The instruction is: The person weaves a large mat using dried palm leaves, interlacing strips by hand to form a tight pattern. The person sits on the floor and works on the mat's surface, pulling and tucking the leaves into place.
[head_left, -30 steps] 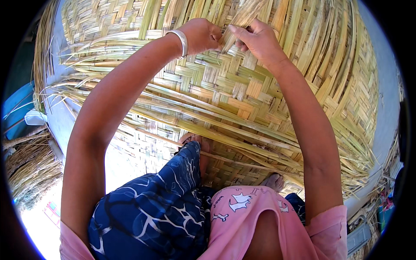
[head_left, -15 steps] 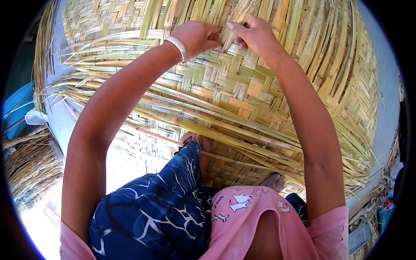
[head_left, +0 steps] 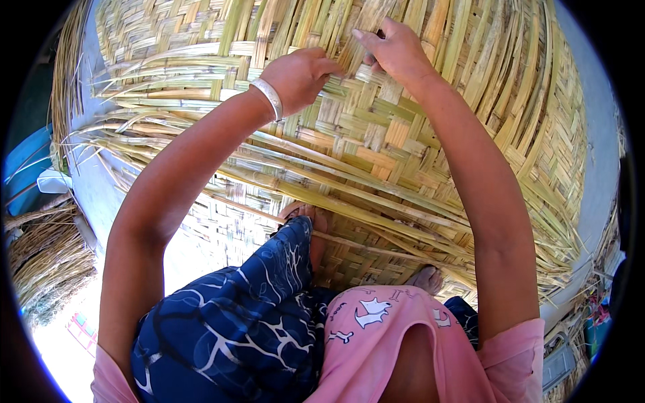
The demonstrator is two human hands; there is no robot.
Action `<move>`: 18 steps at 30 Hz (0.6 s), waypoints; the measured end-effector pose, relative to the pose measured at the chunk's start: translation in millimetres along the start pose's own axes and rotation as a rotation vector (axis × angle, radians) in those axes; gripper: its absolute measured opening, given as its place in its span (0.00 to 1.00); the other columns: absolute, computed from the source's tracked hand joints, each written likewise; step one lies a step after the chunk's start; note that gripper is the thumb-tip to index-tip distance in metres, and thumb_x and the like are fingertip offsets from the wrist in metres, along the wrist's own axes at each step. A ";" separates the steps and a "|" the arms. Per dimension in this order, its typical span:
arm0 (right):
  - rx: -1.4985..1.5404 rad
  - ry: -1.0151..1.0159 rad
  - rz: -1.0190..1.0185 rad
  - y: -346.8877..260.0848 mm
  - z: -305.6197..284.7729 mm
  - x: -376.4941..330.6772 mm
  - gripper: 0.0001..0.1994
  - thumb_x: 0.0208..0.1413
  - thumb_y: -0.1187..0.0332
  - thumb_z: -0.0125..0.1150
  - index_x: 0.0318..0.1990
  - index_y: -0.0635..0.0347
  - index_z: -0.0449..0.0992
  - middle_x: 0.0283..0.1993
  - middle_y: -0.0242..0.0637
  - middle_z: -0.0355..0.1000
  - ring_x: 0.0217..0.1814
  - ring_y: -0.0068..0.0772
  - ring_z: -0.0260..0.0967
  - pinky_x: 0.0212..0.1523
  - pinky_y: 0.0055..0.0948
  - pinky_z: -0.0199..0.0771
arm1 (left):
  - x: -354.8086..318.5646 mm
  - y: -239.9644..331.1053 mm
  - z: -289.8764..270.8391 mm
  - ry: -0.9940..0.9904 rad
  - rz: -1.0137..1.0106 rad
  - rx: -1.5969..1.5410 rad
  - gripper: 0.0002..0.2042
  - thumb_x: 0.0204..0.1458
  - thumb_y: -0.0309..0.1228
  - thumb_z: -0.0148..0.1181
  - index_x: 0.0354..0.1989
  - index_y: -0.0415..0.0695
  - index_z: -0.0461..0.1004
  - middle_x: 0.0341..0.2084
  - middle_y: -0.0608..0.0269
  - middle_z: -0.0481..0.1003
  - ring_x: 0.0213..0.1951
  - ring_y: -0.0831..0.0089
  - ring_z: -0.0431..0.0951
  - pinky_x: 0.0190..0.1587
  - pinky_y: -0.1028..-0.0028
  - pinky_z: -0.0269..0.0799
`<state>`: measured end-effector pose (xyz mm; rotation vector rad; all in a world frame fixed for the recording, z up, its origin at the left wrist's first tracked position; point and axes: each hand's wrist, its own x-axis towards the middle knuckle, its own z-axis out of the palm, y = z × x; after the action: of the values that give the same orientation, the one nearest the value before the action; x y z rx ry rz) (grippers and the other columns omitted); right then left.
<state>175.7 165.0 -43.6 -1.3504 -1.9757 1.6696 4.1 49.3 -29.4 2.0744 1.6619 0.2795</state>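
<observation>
A large mat (head_left: 329,117) woven from flat, yellow-green split strips spreads before me. At its far middle, my right hand (head_left: 401,57) is closed, with thumb and fingers pinching a flat strip (head_left: 369,23) that runs away from me. Just left of it, my left hand (head_left: 299,79), with a silver bangle (head_left: 267,97) on the wrist, has its fingers curled together low over the weave. What lies between those fingertips, if anything, is hidden. Loose long strips (head_left: 336,181) lie across the mat between my hands and my feet.
My foot (head_left: 316,235) rests on the near part of the mat. Bundles of thin dry stalks (head_left: 50,255) lie at the left, near a blue plastic object (head_left: 27,168). Unwoven strip ends (head_left: 517,74) fan out along the mat's right side. A grey plastic piece (head_left: 559,363) sits at the lower right.
My left hand has drawn a little toward me and left, away from the right hand's fingertips. The right hand stays almost where it was.
</observation>
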 end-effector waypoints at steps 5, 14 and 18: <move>-0.073 0.001 -0.021 -6.5 0.8 2.3 0.16 0.56 0.59 0.60 0.33 0.66 0.69 0.25 0.36 0.70 0.25 0.23 0.72 0.25 0.24 0.74 | 12.3 12.5 0.1 -0.076 -0.127 0.051 0.08 0.49 0.25 0.49 0.35 0.44 0.75 0.33 0.56 0.74 0.39 0.56 0.74 0.43 0.62 0.71; 0.048 0.096 -0.011 0.5 6.5 0.4 0.16 0.55 0.60 0.60 0.33 0.68 0.70 0.24 0.42 0.73 0.25 0.30 0.76 0.26 0.27 0.75 | 22.6 28.1 -4.6 -0.173 -0.220 0.198 0.08 0.47 0.28 0.50 0.35 0.41 0.73 0.36 0.54 0.75 0.43 0.56 0.74 0.48 0.61 0.70; -0.038 0.147 -0.077 6.0 10.6 -3.2 0.18 0.56 0.58 0.59 0.31 0.68 0.68 0.22 0.44 0.73 0.24 0.34 0.76 0.29 0.31 0.74 | 21.7 29.5 -4.8 -0.129 -0.211 0.185 0.07 0.46 0.27 0.49 0.31 0.42 0.73 0.32 0.55 0.75 0.41 0.57 0.74 0.46 0.61 0.69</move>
<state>173.3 155.1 -51.1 -1.3508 -1.9580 1.4622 32.9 66.5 -14.0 1.9753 1.8679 -0.0780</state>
